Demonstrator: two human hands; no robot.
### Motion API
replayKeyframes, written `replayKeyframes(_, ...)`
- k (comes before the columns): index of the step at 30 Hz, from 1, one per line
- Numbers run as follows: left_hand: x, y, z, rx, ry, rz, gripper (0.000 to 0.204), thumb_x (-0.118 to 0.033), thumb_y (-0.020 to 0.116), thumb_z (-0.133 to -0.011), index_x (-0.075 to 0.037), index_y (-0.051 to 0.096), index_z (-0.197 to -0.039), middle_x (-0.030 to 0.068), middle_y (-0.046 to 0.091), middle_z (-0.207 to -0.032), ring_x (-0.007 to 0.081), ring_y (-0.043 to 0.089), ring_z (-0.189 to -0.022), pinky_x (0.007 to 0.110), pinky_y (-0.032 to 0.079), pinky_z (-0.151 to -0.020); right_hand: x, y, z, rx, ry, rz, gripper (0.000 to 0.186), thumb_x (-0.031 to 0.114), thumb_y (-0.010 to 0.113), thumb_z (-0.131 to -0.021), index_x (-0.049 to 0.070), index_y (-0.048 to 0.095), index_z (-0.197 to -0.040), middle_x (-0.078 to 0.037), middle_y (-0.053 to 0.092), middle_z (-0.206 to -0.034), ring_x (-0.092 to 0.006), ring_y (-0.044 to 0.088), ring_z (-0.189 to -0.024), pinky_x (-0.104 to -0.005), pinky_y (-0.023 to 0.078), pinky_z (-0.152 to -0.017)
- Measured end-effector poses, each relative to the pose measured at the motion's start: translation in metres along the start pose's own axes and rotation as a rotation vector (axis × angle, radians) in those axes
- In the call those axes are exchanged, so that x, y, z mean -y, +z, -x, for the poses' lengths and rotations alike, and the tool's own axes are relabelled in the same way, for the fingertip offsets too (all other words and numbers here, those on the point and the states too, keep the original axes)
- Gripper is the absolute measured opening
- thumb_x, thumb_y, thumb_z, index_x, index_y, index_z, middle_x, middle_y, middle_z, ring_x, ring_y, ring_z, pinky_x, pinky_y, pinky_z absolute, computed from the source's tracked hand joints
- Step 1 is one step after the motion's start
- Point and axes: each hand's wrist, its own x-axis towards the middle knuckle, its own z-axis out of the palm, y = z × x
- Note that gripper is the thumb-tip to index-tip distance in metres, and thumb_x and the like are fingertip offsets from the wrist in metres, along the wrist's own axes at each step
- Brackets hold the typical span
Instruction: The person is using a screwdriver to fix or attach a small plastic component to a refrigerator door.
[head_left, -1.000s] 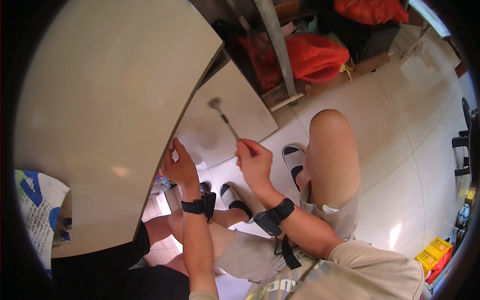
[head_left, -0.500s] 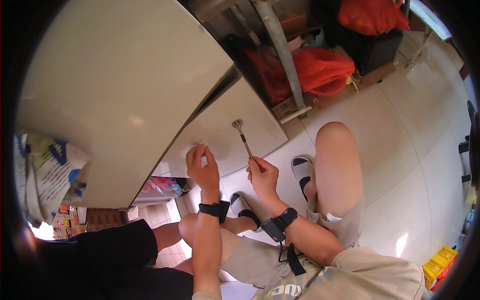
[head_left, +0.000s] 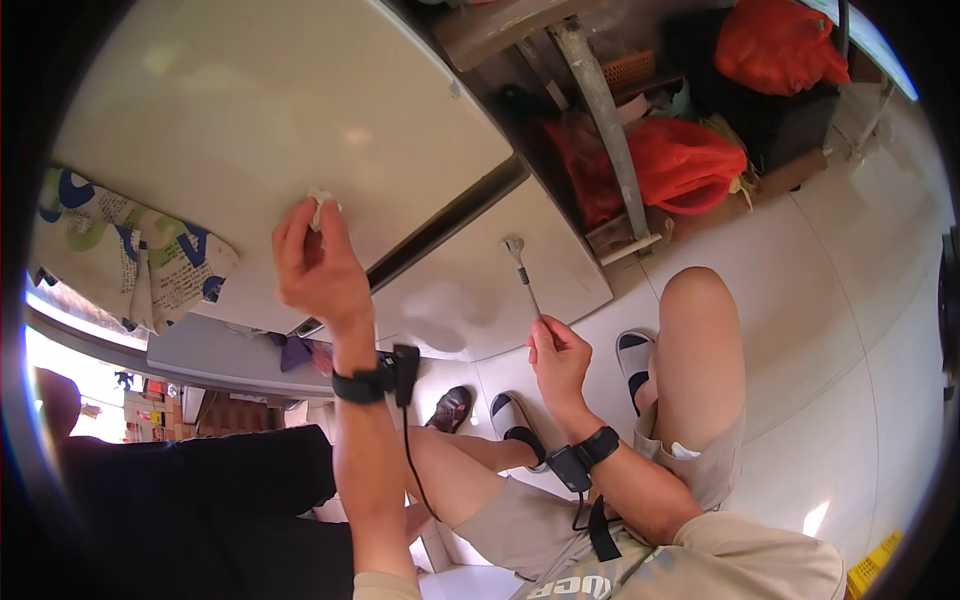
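Note:
Before me stands a pale, glossy cabinet like a fridge, its large upper door (head_left: 240, 110) above a smaller lower door (head_left: 455, 285). Against the upper door my left hand (head_left: 322, 272) pinches a small crumpled white tissue (head_left: 320, 198). My right hand (head_left: 560, 362) grips the thin handle of a slim metal tool with a small, wide, flat head (head_left: 521, 270). That head is at the lower door; whether it touches the surface I cannot tell. Both wrists wear black straps with small black boxes.
A printed cloth (head_left: 140, 250) hangs over the upper door's left side. A metal-legged rack (head_left: 605, 125) with red plastic bags (head_left: 690, 165) stands at the back right. At left sits a person in black (head_left: 200, 480). A yellow basket (head_left: 875, 565) is at the lower right.
My left hand has moved up and left with the tissue, from the lower door to the upper door. My right hand still holds the tool at the lower door. The view has shifted somewhat.

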Motion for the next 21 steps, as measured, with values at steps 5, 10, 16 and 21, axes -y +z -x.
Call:
replayKeyframes(5,0.013,-0.003,-0.005,0.115,-0.015,0.057,0.011,-0.002,0.076,-0.086,0.001,0.074,-0.096,0.0037,0.07,-0.096,0.0089,0.06,-0.07,0.021,0.05,-0.063,0.043,0.035,0.011,0.041,-0.072,-0.008,0.021,0.01,0.066,-0.094,-0.006,0.07,-0.108,-0.003,0.066,-0.072,-0.0077,0.056,-0.058,-0.024,0.045,-0.052)
replayKeyframes(10,0.003,-0.013,-0.042,0.169,0.227,-0.193,0.011,-0.001,0.076,-0.084,0.0,0.074,-0.095,0.0054,0.07,-0.094,0.0109,0.061,-0.068,0.023,0.049,-0.058,0.077,0.102,-0.008,0.163,-0.472,0.174,0.023,0.007,0.063,-0.094,-0.005,0.067,-0.113,-0.017,0.051,-0.062,-0.0122,0.045,-0.054,-0.0284,0.041,-0.053)
replayKeyframes(16,-0.016,-0.014,-0.076,0.141,0.278,-0.273,0.012,0.0,0.075,-0.083,-0.001,0.075,-0.095,0.0074,0.07,-0.096,0.015,0.064,-0.072,0.026,0.052,-0.063,0.092,0.115,0.008,0.289,-0.474,0.221,0.025,0.006,0.059,-0.095,-0.003,0.066,-0.117,-0.017,0.043,-0.062,-0.0168,0.039,-0.054,-0.0306,0.039,-0.052)
replayKeyframes(21,-0.002,-0.027,-0.042,0.375,0.452,-0.322,0.009,0.002,0.072,-0.084,-0.001,0.073,-0.092,0.0105,0.069,-0.095,0.0227,0.066,-0.073,0.031,0.054,-0.065,0.062,0.111,0.01,0.321,-0.416,0.263,0.027,0.006,0.058,-0.095,0.002,0.065,-0.121,-0.019,0.043,-0.062,-0.0208,0.042,-0.052,-0.0328,0.041,-0.052)
